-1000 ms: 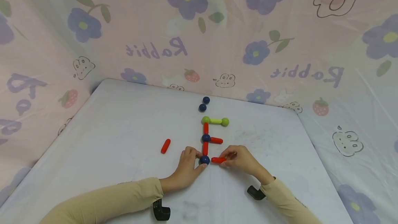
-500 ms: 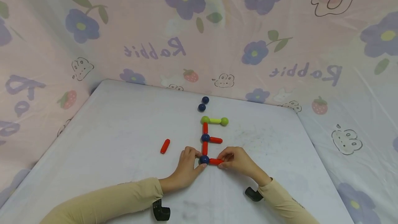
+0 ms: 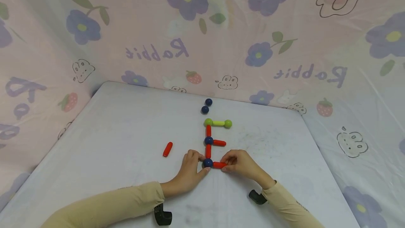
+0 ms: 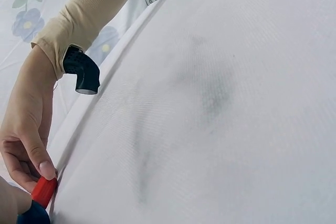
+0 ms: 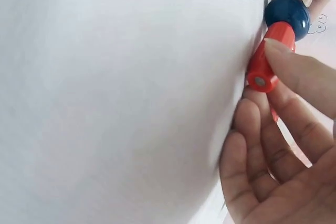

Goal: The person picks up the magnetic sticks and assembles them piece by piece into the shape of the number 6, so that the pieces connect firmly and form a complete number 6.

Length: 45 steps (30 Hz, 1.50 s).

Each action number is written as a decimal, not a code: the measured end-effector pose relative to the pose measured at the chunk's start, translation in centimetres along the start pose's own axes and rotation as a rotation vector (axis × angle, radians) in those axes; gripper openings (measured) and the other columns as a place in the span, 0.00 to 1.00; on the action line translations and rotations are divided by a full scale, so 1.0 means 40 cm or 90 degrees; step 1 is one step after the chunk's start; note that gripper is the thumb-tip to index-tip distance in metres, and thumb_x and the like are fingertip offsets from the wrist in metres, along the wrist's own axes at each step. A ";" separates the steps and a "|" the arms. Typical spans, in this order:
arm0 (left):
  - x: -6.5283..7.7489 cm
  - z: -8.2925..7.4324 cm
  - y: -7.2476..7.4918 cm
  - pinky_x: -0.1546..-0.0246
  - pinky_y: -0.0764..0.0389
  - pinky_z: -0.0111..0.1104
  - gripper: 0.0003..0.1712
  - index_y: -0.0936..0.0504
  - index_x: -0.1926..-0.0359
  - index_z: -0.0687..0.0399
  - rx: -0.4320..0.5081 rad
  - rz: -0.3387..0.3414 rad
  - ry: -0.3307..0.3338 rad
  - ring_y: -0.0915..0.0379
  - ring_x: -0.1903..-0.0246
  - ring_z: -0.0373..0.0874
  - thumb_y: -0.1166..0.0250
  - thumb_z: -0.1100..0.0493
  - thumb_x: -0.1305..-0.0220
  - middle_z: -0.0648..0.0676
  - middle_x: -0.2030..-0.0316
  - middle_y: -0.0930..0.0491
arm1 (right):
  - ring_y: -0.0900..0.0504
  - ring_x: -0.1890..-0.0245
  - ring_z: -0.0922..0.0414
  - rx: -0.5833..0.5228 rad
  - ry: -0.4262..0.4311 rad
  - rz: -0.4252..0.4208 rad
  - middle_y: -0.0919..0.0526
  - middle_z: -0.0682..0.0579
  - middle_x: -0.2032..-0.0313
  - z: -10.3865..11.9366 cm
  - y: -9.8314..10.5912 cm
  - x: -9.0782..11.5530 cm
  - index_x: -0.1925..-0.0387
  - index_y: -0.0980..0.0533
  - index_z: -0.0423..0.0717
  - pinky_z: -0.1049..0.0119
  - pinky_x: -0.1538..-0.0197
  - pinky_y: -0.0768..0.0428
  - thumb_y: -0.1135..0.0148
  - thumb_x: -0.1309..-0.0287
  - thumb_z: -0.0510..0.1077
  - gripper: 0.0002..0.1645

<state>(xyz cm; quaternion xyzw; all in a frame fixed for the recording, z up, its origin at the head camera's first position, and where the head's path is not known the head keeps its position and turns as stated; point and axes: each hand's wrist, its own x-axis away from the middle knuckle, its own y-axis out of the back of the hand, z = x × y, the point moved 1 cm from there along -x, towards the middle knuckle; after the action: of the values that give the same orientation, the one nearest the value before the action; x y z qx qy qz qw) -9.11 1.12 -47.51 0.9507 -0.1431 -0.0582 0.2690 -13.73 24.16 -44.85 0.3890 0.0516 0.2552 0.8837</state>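
Observation:
My left hand [image 3: 186,173] pinches a dark blue ball [image 3: 207,163] between thumb and fingers at the near end of a figure of balls and rods. From the right, my right hand [image 3: 242,164] pinches a red rod [image 5: 266,61] whose far end meets that blue ball; a grey disc shows in its free end. Another red rod [image 3: 208,151] runs up to a middle blue ball [image 3: 209,140], which bears a red side rod [image 3: 219,143]. Above it, one more red rod [image 3: 208,131] reaches a green ball [image 3: 208,122], joined by a green rod [image 3: 218,123] to a second green ball [image 3: 228,124].
A loose red rod [image 3: 168,149] lies left of the figure. Two loose blue balls [image 3: 205,109] sit beyond it, near the back edge of the white table [image 3: 126,122]. A patterned curtain [image 3: 152,27] hangs behind. Black wrist cameras [image 3: 162,215] hang below both sleeves.
My right hand has moved slightly left, bringing its red rod from a small gap up against the near blue ball. My left hand keeps holding that ball.

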 end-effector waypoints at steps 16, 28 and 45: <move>-0.062 0.021 0.044 0.48 0.20 0.37 0.18 0.27 0.47 0.54 0.015 0.022 0.008 0.28 0.51 0.43 0.37 0.50 0.31 0.52 0.51 0.28 | 0.20 0.64 0.59 0.007 -0.007 -0.042 0.14 0.50 0.63 0.016 0.112 -0.082 0.56 0.16 0.44 0.71 0.57 0.20 0.27 0.46 0.45 0.15; -0.178 -0.013 0.070 0.47 0.23 0.35 0.22 0.24 0.44 0.54 -0.076 -0.016 -0.093 0.33 0.49 0.43 0.32 0.51 0.36 0.51 0.49 0.27 | 0.17 0.53 0.51 -0.024 -0.014 -0.141 0.14 0.45 0.52 0.032 0.176 -0.278 0.47 0.19 0.42 0.56 0.47 0.17 0.31 0.41 0.47 0.22; -0.272 -0.023 0.026 0.61 0.35 0.30 0.17 0.12 0.56 0.50 -0.216 -0.031 -0.158 0.37 0.59 0.43 0.26 0.48 0.44 0.51 0.59 0.27 | 0.18 0.48 0.48 -0.049 -0.056 -0.124 0.15 0.41 0.50 0.036 0.183 -0.488 0.47 0.19 0.42 0.51 0.39 0.24 0.31 0.41 0.43 0.20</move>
<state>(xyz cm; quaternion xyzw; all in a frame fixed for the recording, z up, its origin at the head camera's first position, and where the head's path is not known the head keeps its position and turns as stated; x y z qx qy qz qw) -19.56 4.04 -45.82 0.8805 -0.1406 -0.2044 0.4039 -33.21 17.78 -40.73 0.3585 0.0404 0.1524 0.9201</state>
